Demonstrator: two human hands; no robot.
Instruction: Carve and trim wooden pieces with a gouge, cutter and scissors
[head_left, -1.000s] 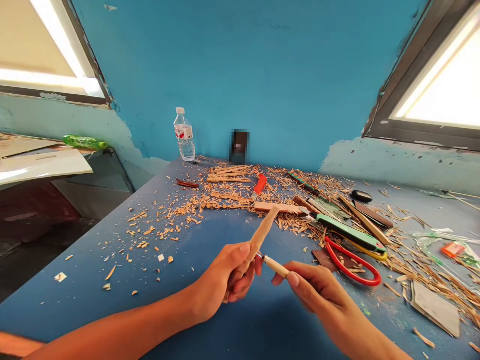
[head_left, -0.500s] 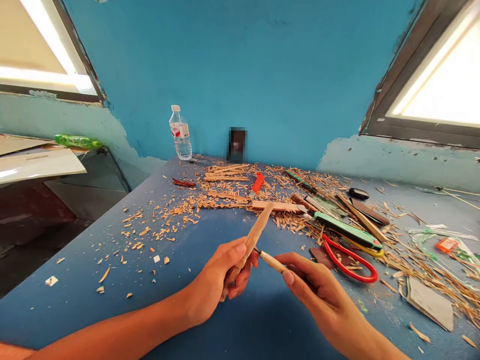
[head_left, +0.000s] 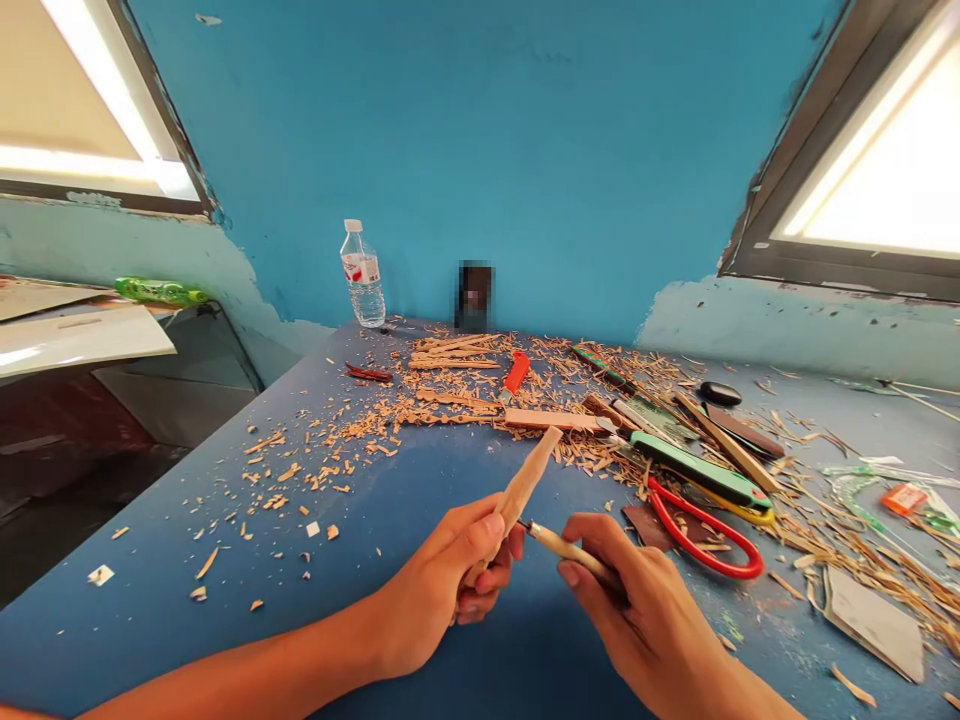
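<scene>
My left hand (head_left: pixel 457 570) is wrapped round the lower part of a pale wooden stick (head_left: pixel 529 470), which slants up and to the right. My right hand (head_left: pixel 637 590) grips a carving tool by its light wooden handle (head_left: pixel 570 548). The tool's dark metal tip points left and lies close beside the stick, near my left fingers; whether it touches the wood I cannot tell. Beyond the stick's upper end, a flat wooden piece (head_left: pixel 555 419) rests among shavings.
On the blue table (head_left: pixel 337 540) are red-handled scissors (head_left: pixel 709 545), a green-handled tool (head_left: pixel 697 468), a red cutter (head_left: pixel 517 372), carved sticks (head_left: pixel 454 352), a black oval object (head_left: pixel 720 393) and many shavings. A water bottle (head_left: pixel 364 285) stands by the wall.
Both hands, the stick and the tool appear slightly lower and further right. The right thumb has shifted off the top of the handle to its lower side. The whole view has shifted slightly.
</scene>
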